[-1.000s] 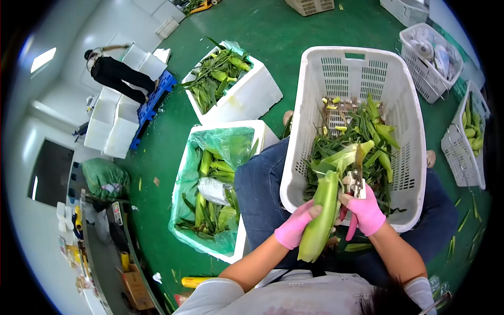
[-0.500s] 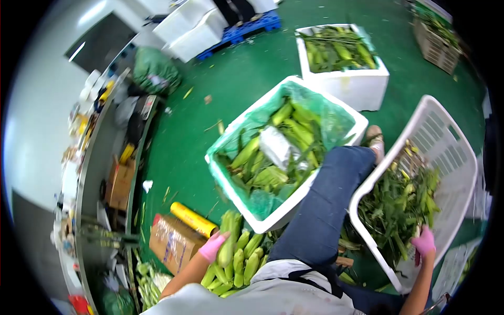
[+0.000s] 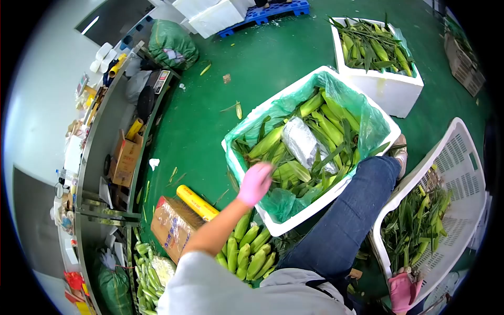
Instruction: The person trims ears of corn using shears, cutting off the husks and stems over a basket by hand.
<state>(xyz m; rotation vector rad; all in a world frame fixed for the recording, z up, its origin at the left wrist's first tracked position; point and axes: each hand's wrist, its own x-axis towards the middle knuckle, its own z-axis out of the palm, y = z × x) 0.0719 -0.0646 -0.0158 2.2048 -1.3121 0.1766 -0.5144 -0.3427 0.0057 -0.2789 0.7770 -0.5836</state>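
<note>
My left hand (image 3: 255, 184), in a pink glove, hangs over the near left edge of a white foam box (image 3: 255, 114). Its fingers are blurred, so their grip does not show. Green-husked corn (image 3: 328, 128) fills the box, which has a green plastic liner (image 3: 375, 123) and a silvery wrapped bundle (image 3: 303, 143) on top. My right hand (image 3: 403, 291), also gloved in pink, is curled at the near end of a white slatted basket (image 3: 391, 207) of husks and leaves (image 3: 415, 226); what it holds cannot be made out. Trimmed corn ears (image 3: 244, 257) lie piled below my left arm.
Beside the corn pile are a cardboard box (image 3: 173, 226) and a yellow roll (image 3: 197, 203). A metal shelf (image 3: 102, 157) runs along the left. Another foam box (image 3: 380, 86) of corn stands beyond the lined one. A green sack (image 3: 172, 44) sits farther back.
My left hand has left the corn pile and moved up and right to the lined box. My right hand has drawn back toward the basket's near end. The view has shifted.
</note>
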